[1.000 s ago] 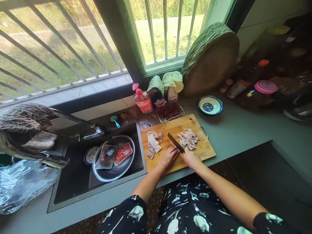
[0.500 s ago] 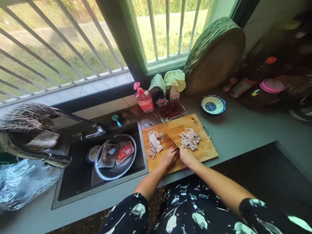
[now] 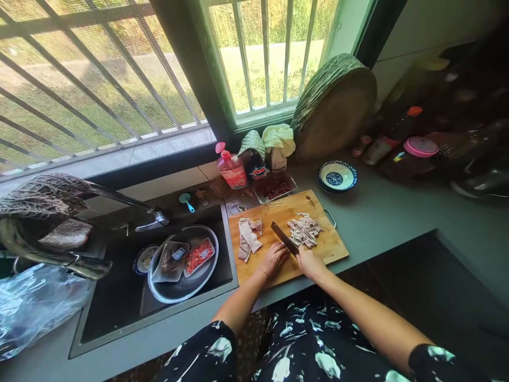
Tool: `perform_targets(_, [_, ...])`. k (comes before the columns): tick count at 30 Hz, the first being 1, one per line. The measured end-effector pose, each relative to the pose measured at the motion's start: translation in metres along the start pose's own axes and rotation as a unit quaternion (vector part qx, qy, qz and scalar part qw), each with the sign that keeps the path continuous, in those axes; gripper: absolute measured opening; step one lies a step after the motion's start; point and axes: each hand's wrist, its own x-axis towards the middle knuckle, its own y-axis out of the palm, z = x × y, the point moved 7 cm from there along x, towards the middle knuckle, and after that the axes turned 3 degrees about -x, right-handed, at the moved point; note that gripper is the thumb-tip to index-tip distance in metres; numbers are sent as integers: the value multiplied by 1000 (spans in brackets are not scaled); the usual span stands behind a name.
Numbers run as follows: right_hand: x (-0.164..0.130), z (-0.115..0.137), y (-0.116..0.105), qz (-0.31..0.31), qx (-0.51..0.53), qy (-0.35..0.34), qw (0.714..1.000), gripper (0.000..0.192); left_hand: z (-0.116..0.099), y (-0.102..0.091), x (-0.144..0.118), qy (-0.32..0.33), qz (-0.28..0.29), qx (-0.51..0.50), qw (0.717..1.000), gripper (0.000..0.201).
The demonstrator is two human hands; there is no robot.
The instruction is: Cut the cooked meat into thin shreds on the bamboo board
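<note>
I observe the right hand (image 3: 311, 263), fingers clamped on the knife (image 3: 283, 236) over the cutting board (image 3: 334, 248). The left hand (image 3: 274, 258) has bent fingers near the blade; I cannot tell whether they grip anything. At the board's right lies a heap of pale strips (image 3: 305, 230), which I judge done; at its left, larger pale slabs (image 3: 249, 237) remain uncut.

Daylight reaches you through two barred windows (image 3: 266, 63) — greenery (image 3: 252, 24) outside, a dark frame (image 3: 194, 63) between them. Before you runs a grey counter (image 3: 377, 212) with a black sink (image 3: 111, 313); your right-hand wall (image 3: 409, 40) sits in shadow — speckled floor (image 3: 249, 339) below.
</note>
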Motion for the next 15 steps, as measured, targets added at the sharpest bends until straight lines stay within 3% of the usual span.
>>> perform_targets(8, [-25,-21,27,43,-37,-1,998,17,7,5,-2,-17,-8,-9,1000,20])
perform_targets(13, [17,20,13,7,-24,-17,1000,22,10,8,-4,-13,5,3,1000,22])
perform_targets(15, [31,25,6,5,-8,-20,1000,22,9,6,-5,-9,10,5,1000,23])
